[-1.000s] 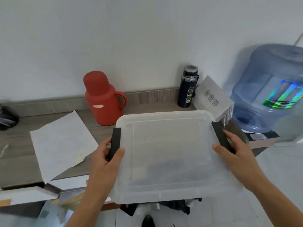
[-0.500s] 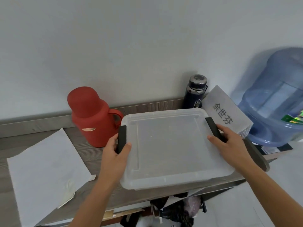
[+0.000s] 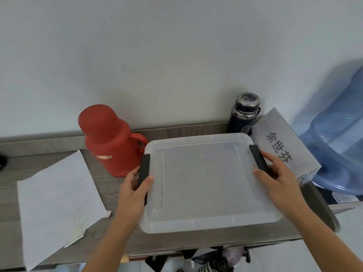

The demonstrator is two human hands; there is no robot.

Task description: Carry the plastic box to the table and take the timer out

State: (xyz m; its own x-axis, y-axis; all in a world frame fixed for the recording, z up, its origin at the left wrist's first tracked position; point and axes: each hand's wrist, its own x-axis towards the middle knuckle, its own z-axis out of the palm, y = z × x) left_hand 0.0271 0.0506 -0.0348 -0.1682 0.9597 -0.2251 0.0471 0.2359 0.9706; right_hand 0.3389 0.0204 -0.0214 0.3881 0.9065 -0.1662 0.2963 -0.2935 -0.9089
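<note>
A translucent plastic box (image 3: 204, 181) with its lid on sits over the grey wood-grain table (image 3: 106, 183), near the table's right end. Black clip handles run along its left and right sides. My left hand (image 3: 133, 191) grips the left handle (image 3: 144, 169), thumb on the lid. My right hand (image 3: 279, 181) grips the right handle (image 3: 258, 160) the same way. The lid is cloudy and the timer inside cannot be seen.
A red thermos jug (image 3: 107, 140) stands just left of the box. Behind the box are a dark flask (image 3: 244, 114) and a white name card (image 3: 282, 144). A blue water barrel (image 3: 337, 134) is at the right, white paper (image 3: 57, 205) at the left.
The box has moved forward from in front of the table edge to over the tabletop between the thermos and the name card. Both hands have kept their hold on the handles.
</note>
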